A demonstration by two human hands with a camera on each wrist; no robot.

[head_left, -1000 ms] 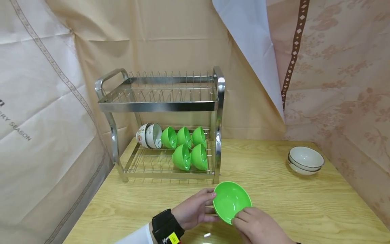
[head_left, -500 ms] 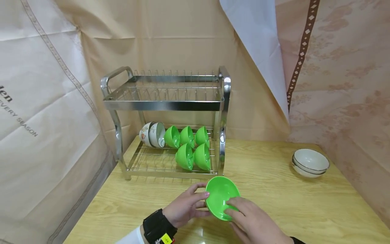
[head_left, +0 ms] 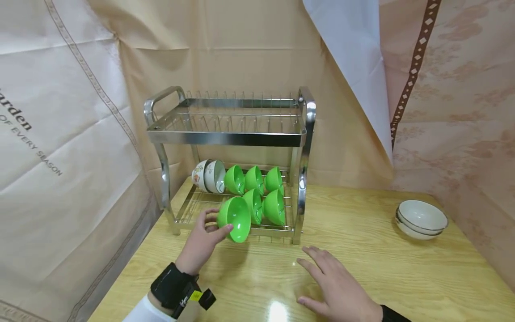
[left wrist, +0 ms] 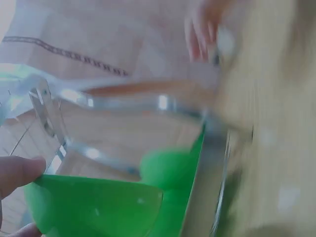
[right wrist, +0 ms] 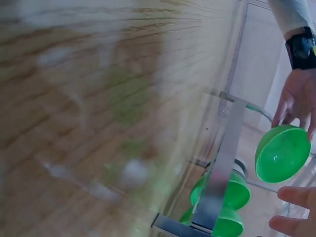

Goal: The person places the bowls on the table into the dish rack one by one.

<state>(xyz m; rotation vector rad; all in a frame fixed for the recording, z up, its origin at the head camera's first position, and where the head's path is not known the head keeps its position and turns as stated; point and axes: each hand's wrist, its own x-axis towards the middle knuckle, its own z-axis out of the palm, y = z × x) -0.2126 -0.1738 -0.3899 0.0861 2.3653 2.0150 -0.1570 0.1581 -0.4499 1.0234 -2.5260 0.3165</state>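
My left hand (head_left: 203, 241) grips a green bowl (head_left: 238, 220) by its left side, thumb at the rim. The bowl is tilted, its mouth facing right and toward me, in front of the lower tier of a metal dish rack (head_left: 237, 138). In the left wrist view, the thumb (left wrist: 24, 173) presses the edge of this bowl (left wrist: 94, 205). Several green bowls (head_left: 274, 208) stand on their sides in that tier, beside two white patterned bowls (head_left: 215, 176). Over the table to the right, my right hand (head_left: 331, 284) holds nothing, its fingers spread.
A stack of white bowls (head_left: 422, 217) with dark rims sits on the wooden table (head_left: 362, 232) at the right. The rack's upper tier (head_left: 225, 137) has wire dividers. Cloth (head_left: 249, 49) hangs behind and on both sides.
My left hand has carried the green bowl leftward and up to the rack's front, turning it onto its side. My right hand has let go of the bowl.
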